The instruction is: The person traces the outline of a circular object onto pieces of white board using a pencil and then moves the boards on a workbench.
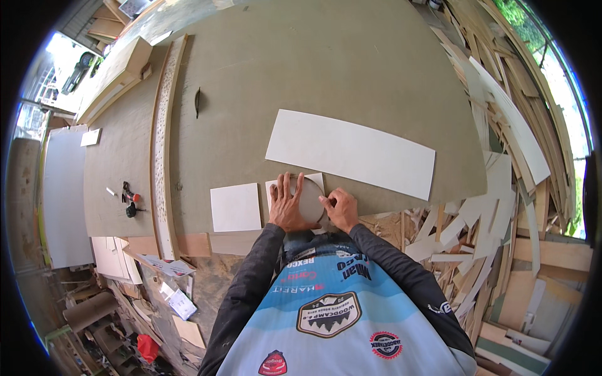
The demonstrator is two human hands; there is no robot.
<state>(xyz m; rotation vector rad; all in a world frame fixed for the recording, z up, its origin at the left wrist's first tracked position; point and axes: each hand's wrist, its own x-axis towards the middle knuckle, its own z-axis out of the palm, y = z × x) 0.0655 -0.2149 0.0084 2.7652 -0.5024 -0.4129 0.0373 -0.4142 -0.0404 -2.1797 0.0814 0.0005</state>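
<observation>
Near the front edge of the workbench (326, 69), a round grey-beige disc (310, 203) lies on a white square board (270, 188). My left hand (287, 207) presses on the disc's left side, its fingers spread out. At the disc's right edge my right hand (342, 209) is closed in a pinch; whatever it holds is too small to make out. A second white square board (235, 207) lies to the left, apart from my hands. Beyond them a long white board (351, 152) lies at a slant.
A long wooden strip (164, 138) crosses the bench's left part. A dark curved handle (197, 103) lies beside it. Farther left are a black-and-red tool (130, 193) and a long wooden box (119, 78). Wood offcuts (464, 229) heap up past the right edge.
</observation>
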